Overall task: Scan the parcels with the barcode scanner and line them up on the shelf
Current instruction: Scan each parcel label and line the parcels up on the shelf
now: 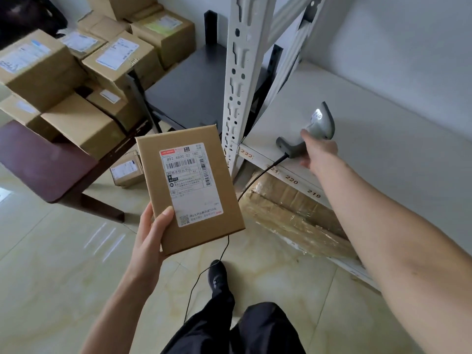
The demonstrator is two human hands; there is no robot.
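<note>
I see the shelf (370, 118) cut off at right. My left hand (149, 241) grips a flat parcel (190, 187), label up, beside it. My right hand (318, 152) hides the scanner (316, 129) handle on the shelf; fingers' grasp unclear.

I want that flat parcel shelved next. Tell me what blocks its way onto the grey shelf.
The barcode scanner lies on the shelf near its front corner, under the right hand. Otherwise nothing visible blocks the parcel.
</note>
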